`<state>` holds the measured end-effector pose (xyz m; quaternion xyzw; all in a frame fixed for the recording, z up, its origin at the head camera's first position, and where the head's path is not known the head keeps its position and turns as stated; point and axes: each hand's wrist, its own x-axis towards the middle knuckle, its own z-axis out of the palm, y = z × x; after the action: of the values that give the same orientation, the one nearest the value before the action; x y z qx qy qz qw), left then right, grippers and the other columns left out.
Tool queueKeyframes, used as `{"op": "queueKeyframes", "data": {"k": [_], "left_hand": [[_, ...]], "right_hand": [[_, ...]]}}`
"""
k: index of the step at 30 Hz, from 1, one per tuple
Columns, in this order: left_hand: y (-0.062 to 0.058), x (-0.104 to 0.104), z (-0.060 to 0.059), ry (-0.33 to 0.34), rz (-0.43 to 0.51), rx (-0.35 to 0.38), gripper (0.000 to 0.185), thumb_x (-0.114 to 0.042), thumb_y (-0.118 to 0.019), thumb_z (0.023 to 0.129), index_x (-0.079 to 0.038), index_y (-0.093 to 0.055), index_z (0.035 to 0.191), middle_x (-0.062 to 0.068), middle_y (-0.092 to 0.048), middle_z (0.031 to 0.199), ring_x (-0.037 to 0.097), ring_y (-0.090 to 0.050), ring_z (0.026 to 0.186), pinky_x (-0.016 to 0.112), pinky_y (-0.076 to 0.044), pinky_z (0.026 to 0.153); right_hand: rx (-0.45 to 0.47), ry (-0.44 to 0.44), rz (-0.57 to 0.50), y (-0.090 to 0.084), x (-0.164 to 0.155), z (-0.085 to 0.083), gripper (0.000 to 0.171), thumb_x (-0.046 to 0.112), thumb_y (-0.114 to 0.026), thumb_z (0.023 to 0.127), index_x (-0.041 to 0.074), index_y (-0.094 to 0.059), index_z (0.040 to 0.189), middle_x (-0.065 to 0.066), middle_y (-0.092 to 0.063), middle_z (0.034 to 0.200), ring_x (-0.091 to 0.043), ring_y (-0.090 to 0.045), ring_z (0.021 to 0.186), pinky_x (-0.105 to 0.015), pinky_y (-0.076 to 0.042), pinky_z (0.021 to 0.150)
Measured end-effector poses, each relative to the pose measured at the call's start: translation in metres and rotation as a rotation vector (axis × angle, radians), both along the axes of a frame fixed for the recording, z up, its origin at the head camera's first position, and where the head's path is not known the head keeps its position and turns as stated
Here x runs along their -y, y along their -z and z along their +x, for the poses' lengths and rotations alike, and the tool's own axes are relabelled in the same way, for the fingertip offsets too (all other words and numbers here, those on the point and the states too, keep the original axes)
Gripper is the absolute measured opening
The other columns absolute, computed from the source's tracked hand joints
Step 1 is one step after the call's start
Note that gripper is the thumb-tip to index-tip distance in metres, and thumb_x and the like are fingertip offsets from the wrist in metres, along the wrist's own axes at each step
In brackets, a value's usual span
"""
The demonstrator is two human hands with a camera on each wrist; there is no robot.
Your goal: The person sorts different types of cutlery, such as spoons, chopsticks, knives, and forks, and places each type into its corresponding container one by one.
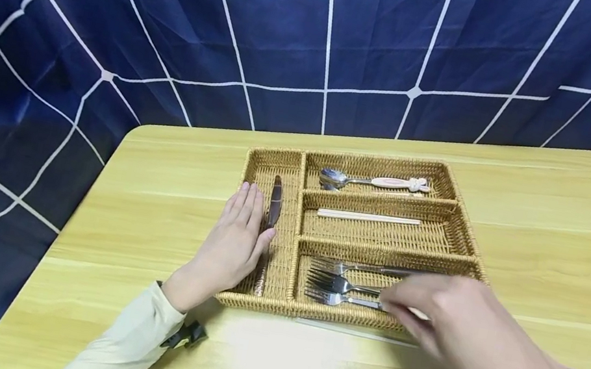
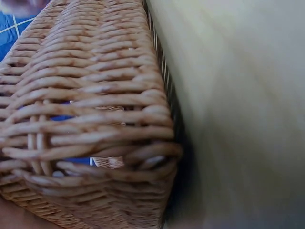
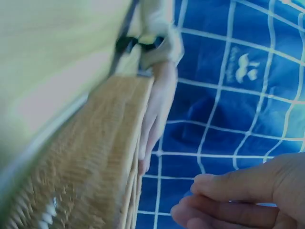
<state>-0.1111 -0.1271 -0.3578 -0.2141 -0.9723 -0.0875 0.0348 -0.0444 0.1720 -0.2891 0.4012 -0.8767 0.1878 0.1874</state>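
Note:
A woven cutlery tray [image 1: 292, 276] with several compartments sits on the table. My left hand [image 1: 230, 235] rests with straight fingers across its left rim, beside a table knife [image 1: 276, 201] in the long left compartment. My right hand [image 1: 446, 307], blurred, hovers over the front right compartment, fingertips near the handles of the forks [image 1: 337, 283]. In the right wrist view its fingers [image 3: 233, 191] are loosely bent, with nothing visible between them. Spoons [image 1: 335, 177], one with a pink-and-white figure handle [image 1: 393, 182], lie in the back compartment; pale chopsticks [image 1: 367, 217] lie in the middle one.
A thin pale stick [image 1: 355, 332] lies along the tray's front side on the wooden table [image 1: 153, 186]. Behind and to the left hangs a dark blue cloth [image 1: 276, 23] with white grid lines.

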Motion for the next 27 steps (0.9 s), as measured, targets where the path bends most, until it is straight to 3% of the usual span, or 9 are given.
{"op": "queueKeyframes", "data": {"k": [2, 6, 10, 13, 16, 21, 27], "left_hand": [[0.000, 0.000, 0.000, 0.001, -0.005, 0.002, 0.064, -0.032, -0.032, 0.105, 0.015, -0.019, 0.146, 0.032, -0.015, 0.154, 0.042, -0.009, 0.146, 0.048, -0.011, 0.121], [0.000, 0.000, 0.001, 0.000, -0.015, 0.018, 0.064, -0.033, -0.029, 0.105, 0.014, -0.018, 0.146, 0.032, -0.013, 0.154, 0.041, -0.007, 0.146, 0.046, -0.007, 0.121], [-0.001, 0.000, 0.001, 0.000, -0.018, 0.012, 0.063, -0.033, -0.028, 0.106, 0.014, -0.018, 0.147, 0.032, -0.013, 0.154, 0.041, -0.007, 0.146, 0.046, -0.007, 0.121], [-0.001, 0.000, 0.000, -0.001, -0.016, 0.011, 0.063, -0.033, -0.028, 0.106, 0.014, -0.018, 0.147, 0.032, -0.013, 0.154, 0.040, -0.007, 0.146, 0.046, -0.006, 0.121], [0.000, 0.001, 0.000, -0.001, -0.010, 0.014, 0.063, -0.033, -0.029, 0.105, 0.014, -0.018, 0.147, 0.032, -0.013, 0.154, 0.040, -0.006, 0.146, 0.045, -0.006, 0.121], [0.001, 0.000, 0.000, 0.001, 0.001, 0.006, 0.063, -0.032, -0.030, 0.105, 0.014, -0.018, 0.147, 0.032, -0.014, 0.154, 0.040, -0.007, 0.146, 0.045, -0.006, 0.121], [0.000, 0.001, -0.001, -0.003, 0.001, 0.009, 0.063, -0.032, -0.030, 0.105, 0.014, -0.018, 0.146, 0.032, -0.014, 0.154, 0.040, -0.007, 0.146, 0.045, -0.006, 0.121]], "right_hand": [[-0.007, 0.003, -0.029, 0.010, 0.002, 0.013, 0.054, 0.043, -0.029, 0.103, 0.021, -0.074, 0.083, 0.017, -0.069, 0.083, -0.002, -0.068, 0.073, -0.017, -0.056, 0.065], [-0.022, 0.002, -0.032, 0.034, 0.007, 0.028, 0.056, 0.040, -0.028, 0.104, 0.019, -0.075, 0.083, 0.013, -0.071, 0.082, -0.007, -0.070, 0.073, -0.020, -0.057, 0.064], [0.023, -0.008, -0.011, 0.054, 0.013, 0.032, 0.032, 0.028, -0.049, 0.100, 0.022, -0.069, 0.076, 0.016, -0.069, 0.079, -0.004, -0.068, 0.070, -0.020, -0.056, 0.060], [0.057, 0.020, 0.049, 0.064, 0.019, 0.034, 0.016, 0.015, -0.064, 0.087, 0.022, -0.064, 0.072, 0.016, -0.067, 0.076, -0.005, -0.067, 0.068, -0.022, -0.055, 0.054], [0.077, 0.067, 0.135, 0.070, 0.025, 0.035, 0.013, 0.005, -0.069, 0.077, 0.017, -0.065, 0.074, 0.011, -0.067, 0.074, -0.009, -0.066, 0.063, -0.026, -0.054, 0.048], [0.140, 0.131, 0.257, 0.075, 0.032, 0.036, 0.019, -0.003, -0.073, 0.071, 0.009, -0.069, 0.084, 0.000, -0.069, 0.078, -0.018, -0.065, 0.063, -0.032, -0.054, 0.049], [0.145, 0.101, 0.305, 0.079, 0.034, 0.036, 0.026, -0.012, -0.072, 0.062, 0.010, -0.062, 0.070, 0.004, -0.058, 0.067, -0.014, -0.055, 0.061, -0.030, -0.051, 0.049]]}}
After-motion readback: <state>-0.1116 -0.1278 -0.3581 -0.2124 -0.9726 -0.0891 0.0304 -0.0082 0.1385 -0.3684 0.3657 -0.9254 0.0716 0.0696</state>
